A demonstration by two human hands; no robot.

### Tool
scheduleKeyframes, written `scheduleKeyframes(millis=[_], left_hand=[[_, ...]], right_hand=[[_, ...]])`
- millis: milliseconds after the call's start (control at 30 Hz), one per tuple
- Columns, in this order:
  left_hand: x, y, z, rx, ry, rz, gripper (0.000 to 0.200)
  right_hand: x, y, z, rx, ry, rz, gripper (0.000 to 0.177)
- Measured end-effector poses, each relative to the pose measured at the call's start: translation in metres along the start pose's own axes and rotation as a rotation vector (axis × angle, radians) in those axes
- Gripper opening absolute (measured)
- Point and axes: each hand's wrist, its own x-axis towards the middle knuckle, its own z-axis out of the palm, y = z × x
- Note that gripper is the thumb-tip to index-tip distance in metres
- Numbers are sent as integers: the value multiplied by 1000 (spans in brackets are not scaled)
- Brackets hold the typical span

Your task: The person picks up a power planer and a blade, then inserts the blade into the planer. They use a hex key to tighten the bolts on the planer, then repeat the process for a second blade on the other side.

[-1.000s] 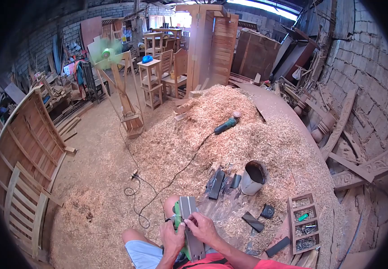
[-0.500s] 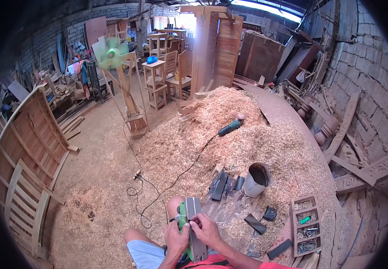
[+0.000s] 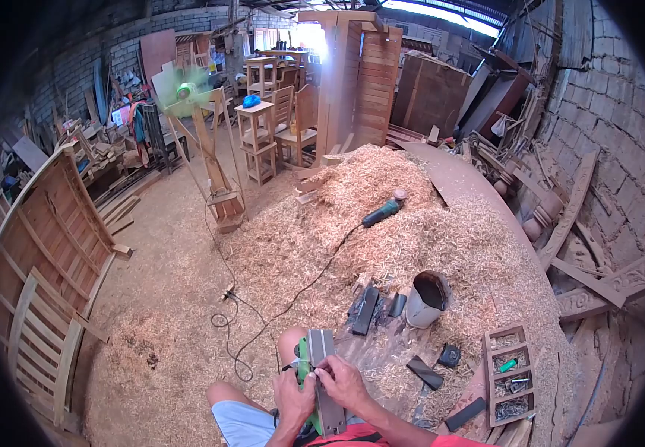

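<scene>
A green electric planer (image 3: 330, 412) rests on my lap with its flat grey metal sole facing up. My left hand (image 3: 294, 396) is closed round the green body on its left side, thumb near the middle of the sole. My right hand (image 3: 343, 381) reaches over from the right, thumb and fingertips pinched together at the middle of the planer, where the sole is split. Whatever sits between those fingertips is too small and covered to make out. Both hands almost meet there.
Ahead lies a heap of wood shavings (image 3: 382, 175) with a corded angle grinder (image 3: 384, 212) on it. To my right are a bucket (image 3: 416, 309), dark blocks (image 3: 365, 310) and a divided wooden box (image 3: 492, 387) of small parts. A fan (image 3: 184, 92) spins at left; a cord crosses the floor.
Both hands keep almost the same place on the planer, with only a very slight shift of the fingers. The fan blades are still turning.
</scene>
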Motion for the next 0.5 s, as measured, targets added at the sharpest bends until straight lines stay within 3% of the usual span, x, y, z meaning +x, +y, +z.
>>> scheduleKeyframes(millis=[367,467,500], left_hand=[[1,3,2,-15,8,0,42],[0,5,-1,-4,18,16,43],[0,3,0,-5,10,9,43]], right_hand=[[-5,2,-2,76,-10,76,20],[-9,6,0,2,43,-84,19],[-8,9,-1,1,15,-53,20]])
